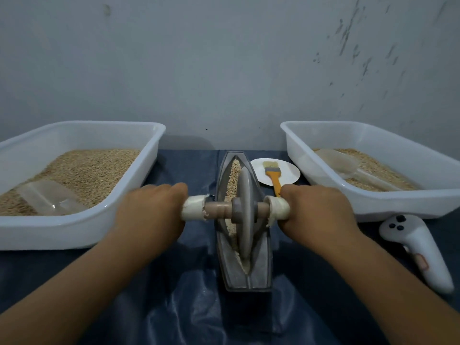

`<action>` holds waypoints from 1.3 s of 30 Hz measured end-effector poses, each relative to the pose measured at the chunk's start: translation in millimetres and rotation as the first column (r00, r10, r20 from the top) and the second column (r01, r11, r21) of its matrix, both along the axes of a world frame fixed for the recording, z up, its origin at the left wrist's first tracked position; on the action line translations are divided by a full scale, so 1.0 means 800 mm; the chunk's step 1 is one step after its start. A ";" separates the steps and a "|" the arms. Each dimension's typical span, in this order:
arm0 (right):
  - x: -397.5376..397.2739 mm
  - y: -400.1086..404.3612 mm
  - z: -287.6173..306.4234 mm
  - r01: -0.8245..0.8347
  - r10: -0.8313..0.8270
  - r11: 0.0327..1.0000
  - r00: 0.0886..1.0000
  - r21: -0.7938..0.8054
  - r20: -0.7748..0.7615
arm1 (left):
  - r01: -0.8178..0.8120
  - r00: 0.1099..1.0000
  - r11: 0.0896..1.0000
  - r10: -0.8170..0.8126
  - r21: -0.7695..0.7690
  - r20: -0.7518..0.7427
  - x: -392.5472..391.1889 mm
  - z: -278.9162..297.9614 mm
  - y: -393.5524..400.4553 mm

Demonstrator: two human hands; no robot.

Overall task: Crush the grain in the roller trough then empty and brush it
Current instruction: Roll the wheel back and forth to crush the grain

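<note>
Dim, bluish, even light leaves soft shadows and faint sheen on the dark cloth [189, 312], while wide-angle distortion bows the frame edges and both hands look slightly blurred.

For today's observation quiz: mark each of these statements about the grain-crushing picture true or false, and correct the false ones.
1. Both hands grip the roller's axle handles. True: the left hand and the right hand each hold a wrapped end beside the roller wheel.
2. The trough is empty. False: grain lies in the trough along the wheel.
3. The brush lies in the left tray. False: the brush rests on a white plate.
4. Each tray holds a clear scoop. True: left tray, right tray.
5. A white controller lies right of the trough. True.
</note>
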State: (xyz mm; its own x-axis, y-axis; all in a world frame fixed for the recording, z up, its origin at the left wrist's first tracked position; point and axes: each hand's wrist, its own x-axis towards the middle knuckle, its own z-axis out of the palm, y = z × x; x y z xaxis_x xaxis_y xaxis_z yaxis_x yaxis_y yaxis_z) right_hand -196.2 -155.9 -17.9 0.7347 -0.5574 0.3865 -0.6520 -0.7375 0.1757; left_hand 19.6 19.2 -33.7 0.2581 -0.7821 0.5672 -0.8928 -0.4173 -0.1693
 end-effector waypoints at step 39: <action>0.003 0.005 0.013 0.031 -0.033 0.999 0.996 -0.021 -0.082 | -0.040 0.997 0.998 0.043 0.041 -0.063 0.008 -0.011 0.005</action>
